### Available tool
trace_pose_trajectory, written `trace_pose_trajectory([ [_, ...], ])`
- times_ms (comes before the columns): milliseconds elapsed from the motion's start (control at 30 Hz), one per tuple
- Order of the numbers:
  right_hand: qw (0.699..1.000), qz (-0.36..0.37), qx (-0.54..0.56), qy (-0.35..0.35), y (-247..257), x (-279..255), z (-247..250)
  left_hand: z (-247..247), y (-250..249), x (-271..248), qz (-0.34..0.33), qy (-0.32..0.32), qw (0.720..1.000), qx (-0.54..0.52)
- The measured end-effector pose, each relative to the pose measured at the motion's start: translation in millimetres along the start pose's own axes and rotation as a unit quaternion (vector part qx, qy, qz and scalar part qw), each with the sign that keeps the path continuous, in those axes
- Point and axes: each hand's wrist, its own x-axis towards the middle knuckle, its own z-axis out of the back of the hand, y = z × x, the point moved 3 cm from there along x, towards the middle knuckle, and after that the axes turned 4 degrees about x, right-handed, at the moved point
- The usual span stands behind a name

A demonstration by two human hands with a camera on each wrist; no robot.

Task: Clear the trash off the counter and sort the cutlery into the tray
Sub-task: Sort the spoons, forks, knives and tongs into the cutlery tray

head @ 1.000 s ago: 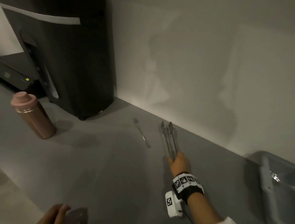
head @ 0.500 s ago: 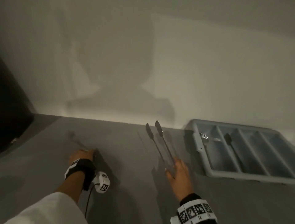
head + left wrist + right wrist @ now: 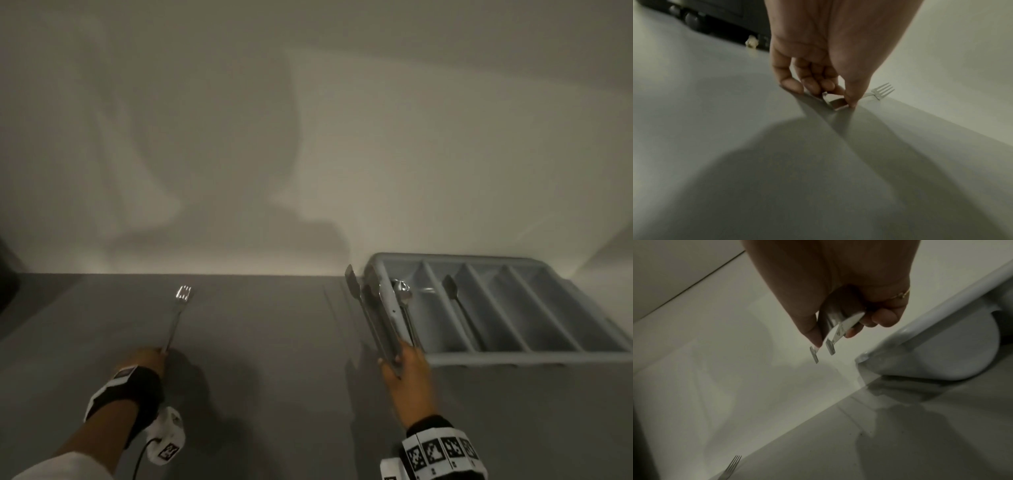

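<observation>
A metal fork (image 3: 178, 315) lies on the grey counter (image 3: 274, 377) with its tines toward the wall. My left hand (image 3: 150, 359) pinches the end of its handle; the left wrist view shows the fingers (image 3: 793, 84) curled at the handle end and the fork tines (image 3: 882, 91) beyond them. My right hand (image 3: 404, 363) grips metal tongs (image 3: 367, 315) by the hinge end, held above the left rim of the grey cutlery tray (image 3: 531, 358). In the right wrist view the tongs' tips (image 3: 830, 348) stand slightly apart beside the tray rim (image 3: 941, 318).
The tray has several long compartments; a spoon (image 3: 401, 291) lies in the leftmost and another utensil (image 3: 451, 291) in the second. A black appliance (image 3: 715, 16) stands at the far left with a crumpled scrap (image 3: 751, 43) at its foot. The wall runs directly behind.
The head view swung right, off the bottle and appliance, to the tray. My left hand reached the fork and took its handle. My right hand carried the tongs right to the tray's left rim.
</observation>
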Motion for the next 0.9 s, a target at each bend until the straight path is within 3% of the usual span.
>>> trace_pose_trajectory([
  [167,0.999,-0.016,0.028,-0.027,-33.1,-3.2,34.4,-6.6,-22.3,-63.1,-0.034,-0.001,0.999,-0.02],
  [267,0.999,-0.026,0.019,-0.039,-58.8,-3.1,60.7,-29.4,-42.1,-99.6,-0.054,-0.015,0.994,-0.089],
  [433,0.996,-0.066,0.016,-0.052,-103.7,7.4,109.3,-76.8,-107.9,-192.2,-0.155,-0.076,0.971,-0.168],
  [533,0.994,-0.101,0.037,-0.018,-119.8,31.8,138.6,-102.2,-156.1,-242.1,-0.222,-0.084,0.947,-0.217],
  [767,0.985,-0.145,-0.032,0.087,-140.5,118.1,169.3,-149.0,-253.2,-313.6,-0.301,-0.096,0.912,-0.263],
  [900,0.977,-0.127,-0.109,0.132,-139.8,143.6,164.1,-176.8,-277.7,-335.7,-0.285,-0.103,0.91,-0.285],
])
